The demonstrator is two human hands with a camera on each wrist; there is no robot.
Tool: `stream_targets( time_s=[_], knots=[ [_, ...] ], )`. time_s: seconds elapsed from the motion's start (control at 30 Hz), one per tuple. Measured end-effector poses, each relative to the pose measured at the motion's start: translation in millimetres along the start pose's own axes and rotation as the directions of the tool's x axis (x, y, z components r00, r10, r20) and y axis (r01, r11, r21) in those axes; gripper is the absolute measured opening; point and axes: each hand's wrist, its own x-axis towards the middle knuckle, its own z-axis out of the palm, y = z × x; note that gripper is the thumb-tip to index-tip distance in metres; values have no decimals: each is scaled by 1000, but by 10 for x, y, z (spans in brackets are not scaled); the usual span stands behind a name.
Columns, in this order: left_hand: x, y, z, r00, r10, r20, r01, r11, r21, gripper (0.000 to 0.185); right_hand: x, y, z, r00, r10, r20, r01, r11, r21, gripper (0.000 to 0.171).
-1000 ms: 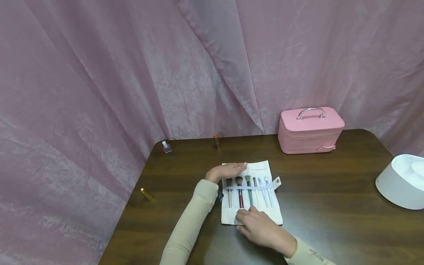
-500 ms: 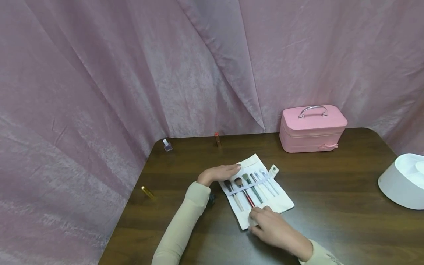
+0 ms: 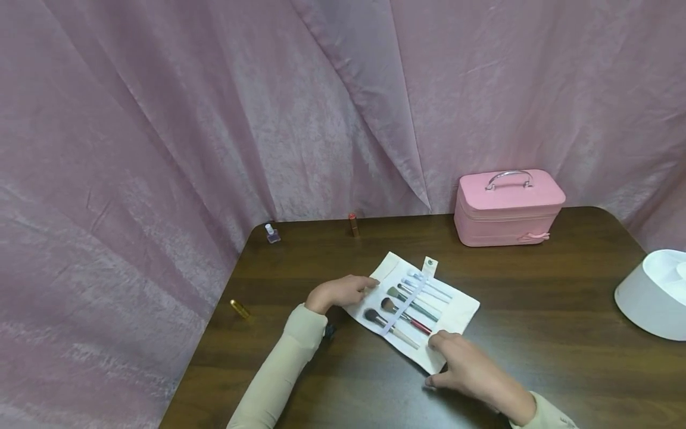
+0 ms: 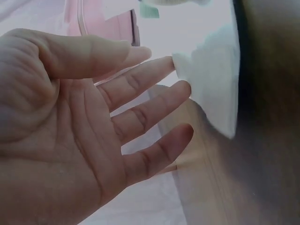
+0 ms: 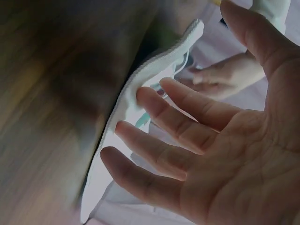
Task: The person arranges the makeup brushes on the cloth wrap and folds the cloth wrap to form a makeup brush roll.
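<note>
Two hands lay flat on an unrolled white brush roll (image 3: 412, 307) on the table (image 3: 536, 310). Left of both hands sat a gold tube (image 3: 239, 308). The left hand (image 3: 343, 291) pressed straight fingers on the roll's near-left edge, gripping nothing. Between the hands, several brushes (image 3: 407, 304) sat strapped in, angled across the cloth. The right hand (image 3: 466, 370), fingers extended, touched the roll's lower corner. Judging by this, the roll was being positioned; the next move would need one edge gripped. Beyond the right hand stood a pink case (image 3: 509, 208).

R hand (image 5: 220, 140) open, fingertips (image 5: 146, 96) on white cloth roll (image 5: 140, 89) edge, other hand (image 5: 229, 75) behind
</note>
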Motion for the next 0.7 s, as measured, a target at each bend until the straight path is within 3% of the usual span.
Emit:
stream_targets(
  time_s=[0.2, 0.47, 0.7],
  knots=[
    [-171, 59, 99, 1000, -30, -6, 30, 998, 48, 54, -49, 91, -25, 998, 61, -20, -61, 998, 17, 65],
    [-316, 149, 232, 999, -39, -6, 39, 983, 179, 53, -7, 225, -51, 992, 129, 2, -129, 992, 7, 64],
    [-370, 219, 313, 997, -74, -3, 73, 983, 169, 51, 71, 371, -188, 985, 153, 73, -153, 988, -4, 61]
  ],
)
